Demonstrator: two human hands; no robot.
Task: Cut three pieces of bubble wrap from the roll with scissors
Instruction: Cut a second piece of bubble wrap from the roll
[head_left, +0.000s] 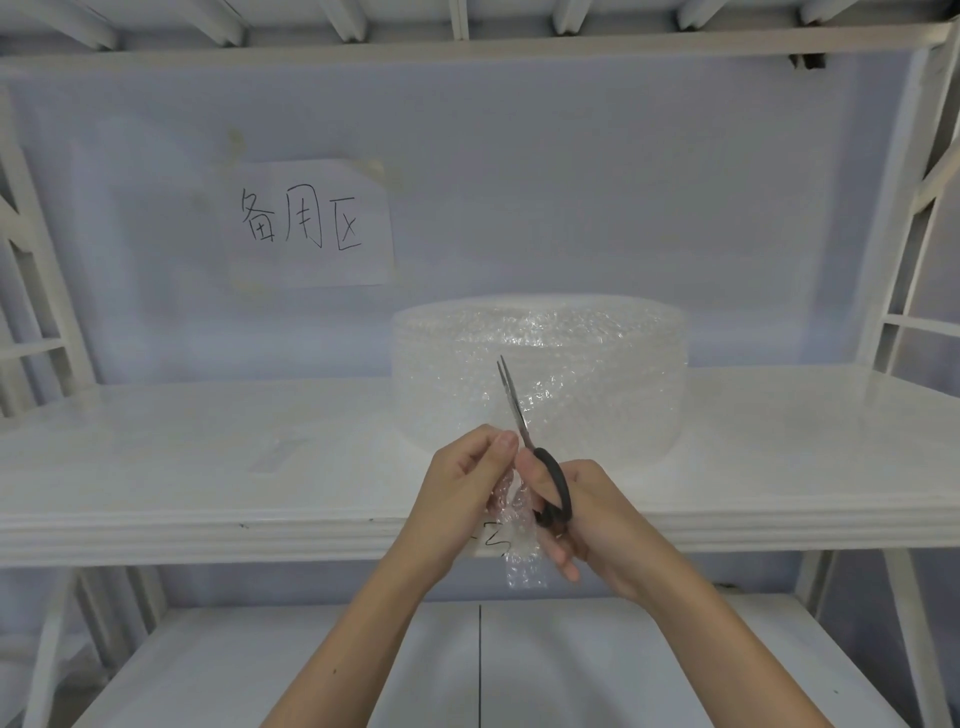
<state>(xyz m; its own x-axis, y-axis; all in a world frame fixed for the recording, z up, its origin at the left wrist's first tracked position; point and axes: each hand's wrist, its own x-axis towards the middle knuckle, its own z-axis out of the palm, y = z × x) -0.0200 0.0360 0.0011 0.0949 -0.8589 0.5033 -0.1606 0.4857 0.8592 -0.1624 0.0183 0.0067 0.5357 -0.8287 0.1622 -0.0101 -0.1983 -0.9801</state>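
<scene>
A wide roll of clear bubble wrap (540, 374) stands on the white shelf (208, 467), just behind my hands. My right hand (587, 519) grips black-handled scissors (524, 431); the blades point up and away, nearly closed, against the roll's front. My left hand (462, 483) pinches a strip of bubble wrap (519, 540) right beside the blades. The strip hangs down over the shelf's front edge between both hands.
A paper sign (311, 223) with handwritten characters is taped to the back wall on the left. White shelf uprights (914, 218) rise at both sides. A lower shelf (467, 665) lies beneath my forearms.
</scene>
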